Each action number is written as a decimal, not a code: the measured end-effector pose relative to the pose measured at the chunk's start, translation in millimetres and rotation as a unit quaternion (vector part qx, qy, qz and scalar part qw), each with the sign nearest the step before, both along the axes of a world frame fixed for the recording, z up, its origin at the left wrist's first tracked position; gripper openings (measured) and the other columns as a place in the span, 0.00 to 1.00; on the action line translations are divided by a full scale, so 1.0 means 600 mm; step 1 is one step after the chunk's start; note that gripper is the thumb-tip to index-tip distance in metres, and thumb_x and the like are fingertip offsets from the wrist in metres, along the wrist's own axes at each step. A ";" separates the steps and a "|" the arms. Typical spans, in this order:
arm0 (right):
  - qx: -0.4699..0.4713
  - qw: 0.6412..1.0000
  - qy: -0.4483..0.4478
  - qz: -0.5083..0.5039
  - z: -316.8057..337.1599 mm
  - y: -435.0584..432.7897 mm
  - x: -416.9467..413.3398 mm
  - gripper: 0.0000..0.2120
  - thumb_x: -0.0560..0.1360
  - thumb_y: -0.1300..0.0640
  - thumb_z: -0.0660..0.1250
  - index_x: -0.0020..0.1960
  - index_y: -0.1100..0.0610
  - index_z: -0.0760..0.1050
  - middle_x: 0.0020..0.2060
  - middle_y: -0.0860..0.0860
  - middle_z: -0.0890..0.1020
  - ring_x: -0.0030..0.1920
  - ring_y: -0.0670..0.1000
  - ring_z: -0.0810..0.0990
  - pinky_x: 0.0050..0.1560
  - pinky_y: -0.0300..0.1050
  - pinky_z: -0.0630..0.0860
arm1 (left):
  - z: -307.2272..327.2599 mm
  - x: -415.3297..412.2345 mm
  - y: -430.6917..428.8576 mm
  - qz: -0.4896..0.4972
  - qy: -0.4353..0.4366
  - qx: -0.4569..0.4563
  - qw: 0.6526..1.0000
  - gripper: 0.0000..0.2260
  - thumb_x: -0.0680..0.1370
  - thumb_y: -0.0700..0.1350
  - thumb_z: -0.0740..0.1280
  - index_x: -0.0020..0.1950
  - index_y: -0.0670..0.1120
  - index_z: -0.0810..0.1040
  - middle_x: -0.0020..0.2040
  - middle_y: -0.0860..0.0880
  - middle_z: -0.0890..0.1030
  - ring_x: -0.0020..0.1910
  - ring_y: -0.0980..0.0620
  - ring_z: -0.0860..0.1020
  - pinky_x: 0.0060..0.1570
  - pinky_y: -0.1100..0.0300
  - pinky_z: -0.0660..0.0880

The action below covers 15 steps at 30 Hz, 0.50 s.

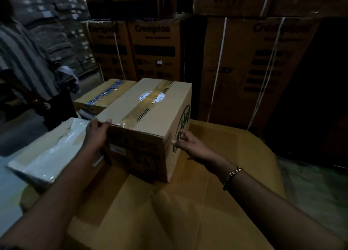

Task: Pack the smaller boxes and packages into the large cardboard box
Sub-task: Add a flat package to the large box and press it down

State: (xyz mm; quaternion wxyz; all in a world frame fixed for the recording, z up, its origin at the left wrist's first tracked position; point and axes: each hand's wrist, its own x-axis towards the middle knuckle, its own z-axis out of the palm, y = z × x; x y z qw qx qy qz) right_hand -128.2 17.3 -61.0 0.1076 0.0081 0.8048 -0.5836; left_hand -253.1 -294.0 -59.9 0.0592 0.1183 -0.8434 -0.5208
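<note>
Box count: two small ones. One is the brown taped cardboard box (145, 118) in the middle, the other a cardboard box with blue tape (104, 95) just behind it on the left.
Package count: one flat white plastic-wrapped package (47, 153), just left of the taped box.
Hands: two, both on the taped box.
Left hand (96, 134): holds the near-left corner, fingers curled over the top edge.
Right hand (190, 146): fingers stretched out and a bit spread, tips touching the box's right side near the front corner. No real grip there.
Wrist: one gold chain bracelet (232, 176) on the right arm.
Where the box is: standing on wide tan creased cardboard (197, 208) that spreads out beneath and in front of it. Can't tell whether that's a flap or a closed top.
Long axis: runs away from the person, leaning a bit right. The yellowish tape strip (140, 111) follows it, crossing one round white sticker (148, 97).
Facing: top side up, and the side with green script (183, 121) faces right.
Behind the box: big dark printed cartons (156, 50), stacked up. Too dim to count properly.
Far left of the box: one person in a striped shirt (24, 61).
</note>
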 end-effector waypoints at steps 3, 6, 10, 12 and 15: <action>-0.014 1.000 -0.010 -0.015 0.000 -0.018 -0.014 0.35 0.78 0.42 0.65 0.79 0.47 0.53 0.78 0.52 0.60 0.70 0.53 0.69 0.63 0.50 0.72 | -0.013 -0.016 -0.018 0.013 -0.007 0.021 1.000 0.35 0.77 0.64 0.64 0.79 0.49 0.61 0.79 0.46 0.57 0.75 0.40 0.62 0.72 0.41 0.64; -0.037 0.998 -0.026 -0.049 0.001 -0.029 -0.021 0.34 0.79 0.43 0.64 0.80 0.49 0.54 0.77 0.53 0.62 0.72 0.56 0.68 0.64 0.53 0.72 | -0.013 -0.034 -0.038 0.019 -0.018 0.063 0.998 0.37 0.74 0.65 0.66 0.78 0.50 0.61 0.79 0.49 0.53 0.75 0.39 0.61 0.71 0.39 0.65; -0.046 0.997 -0.027 -0.058 0.006 -0.043 -0.024 0.32 0.79 0.42 0.64 0.78 0.49 0.57 0.76 0.52 0.64 0.70 0.54 0.70 0.64 0.53 0.73 | -0.007 -0.046 -0.043 -0.014 -0.012 0.128 0.992 0.34 0.73 0.63 0.67 0.74 0.48 0.66 0.73 0.43 0.68 0.69 0.40 0.70 0.67 0.39 0.70; -0.052 0.997 -0.007 -0.055 0.006 -0.047 -0.021 0.27 0.78 0.41 0.64 0.74 0.46 0.62 0.72 0.50 0.69 0.64 0.49 0.74 0.58 0.49 0.75 | -0.007 -0.028 -0.035 -0.025 0.001 0.113 0.993 0.30 0.73 0.64 0.66 0.71 0.52 0.69 0.70 0.45 0.72 0.67 0.43 0.72 0.65 0.39 0.71; -0.028 0.989 0.015 -0.145 0.014 -0.031 -0.015 0.26 0.77 0.35 0.62 0.69 0.48 0.65 0.65 0.48 0.75 0.56 0.46 0.77 0.49 0.44 0.75 | -0.003 0.012 -0.015 -0.062 0.016 0.095 0.993 0.18 0.76 0.63 0.65 0.61 0.55 0.76 0.64 0.49 0.75 0.62 0.46 0.74 0.60 0.41 0.74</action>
